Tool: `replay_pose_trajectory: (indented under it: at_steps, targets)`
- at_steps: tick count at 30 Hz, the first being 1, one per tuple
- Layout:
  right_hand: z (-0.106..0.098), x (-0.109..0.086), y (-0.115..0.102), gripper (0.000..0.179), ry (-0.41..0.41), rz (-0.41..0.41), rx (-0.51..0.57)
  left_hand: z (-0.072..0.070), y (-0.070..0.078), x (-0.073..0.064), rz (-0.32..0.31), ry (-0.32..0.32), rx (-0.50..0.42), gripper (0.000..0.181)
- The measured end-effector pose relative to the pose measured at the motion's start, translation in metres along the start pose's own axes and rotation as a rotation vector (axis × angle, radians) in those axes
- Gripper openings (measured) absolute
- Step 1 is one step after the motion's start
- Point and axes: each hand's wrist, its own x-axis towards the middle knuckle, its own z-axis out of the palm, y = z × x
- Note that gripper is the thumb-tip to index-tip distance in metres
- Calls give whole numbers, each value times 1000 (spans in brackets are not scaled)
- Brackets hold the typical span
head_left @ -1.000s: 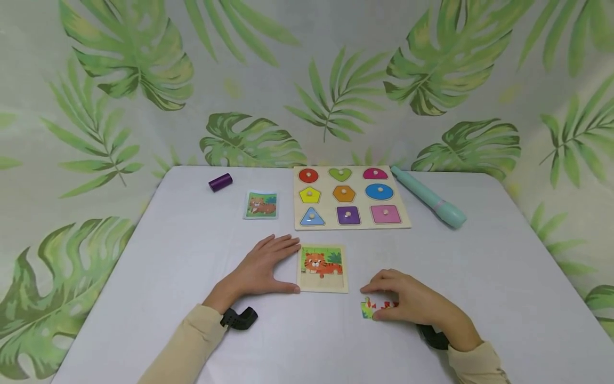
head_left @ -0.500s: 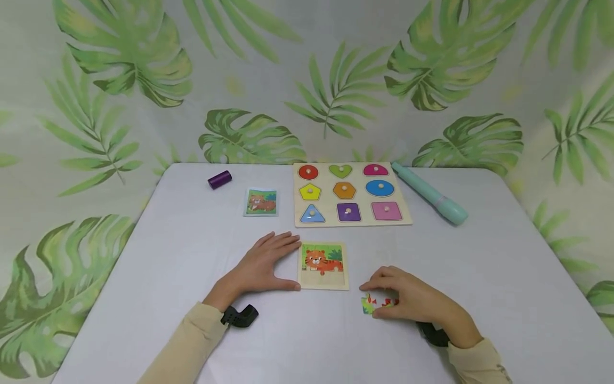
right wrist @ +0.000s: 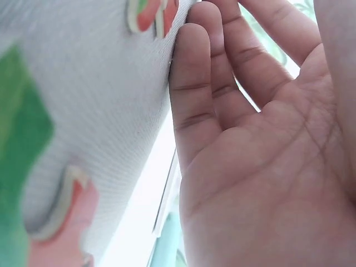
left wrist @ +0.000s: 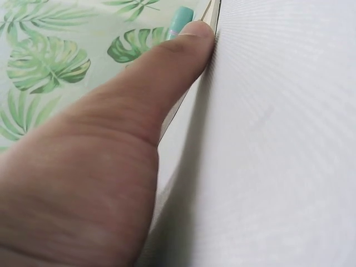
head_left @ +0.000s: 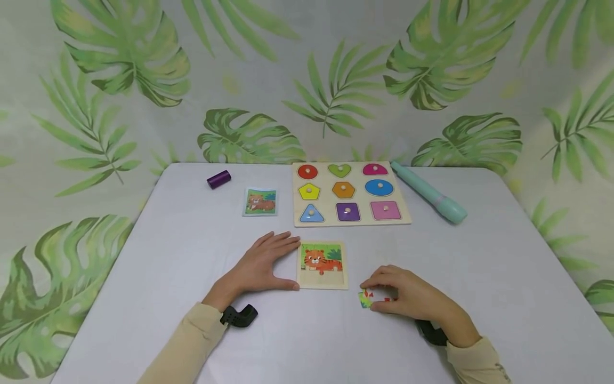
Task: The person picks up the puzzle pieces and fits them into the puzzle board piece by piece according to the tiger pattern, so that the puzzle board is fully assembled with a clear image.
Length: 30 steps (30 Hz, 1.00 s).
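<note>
A wooden tray puzzle (head_left: pixel 322 282) lies flat at the middle of the table. Its upper part shows a tiger picture; bare wood shows along the bottom. My left hand (head_left: pixel 254 269) rests at its left side, thumb and forefinger spread to its two left corners. To the tray's right, my right hand (head_left: pixel 408 293) arches over loose puzzle pieces (head_left: pixel 364 300), fingertips down at the tablecloth. Green and red pieces (right wrist: pixel 67 217) show beside the fingers in the right wrist view; the hand partly hides the pieces in the head view. The left wrist view shows the thumb (left wrist: pixel 167 67) against the tray edge.
Behind the tray lies a wooden shape board (head_left: pixel 326 220) with colored knobbed pieces. A mint-green tube-shaped object (head_left: pixel 429 193) lies to its right. A small tiger picture card (head_left: pixel 260 202) and a purple cylinder (head_left: pixel 219 180) lie at the back left.
The loose pieces by my right hand have shifted slightly up and left, with its thumb moving a little the same way. My left hand and the tray stay in place.
</note>
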Motion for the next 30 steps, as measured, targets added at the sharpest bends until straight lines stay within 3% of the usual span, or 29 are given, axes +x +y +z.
replay_pose_trajectory:
  at_steps: [16, 24, 30]
  targets:
    - [1, 0, -2, 38, 15, 3, -1, 1, -2, 0, 24, 8, -5, 100]
    - [3, 0, 1, 37, 40, -37, 9, 1, -3, 2, 29, 7, 10, 99]
    - [3, 2, -2, 38, 15, 2, 0, 0, -1, 1, 16, 3, 12, 99]
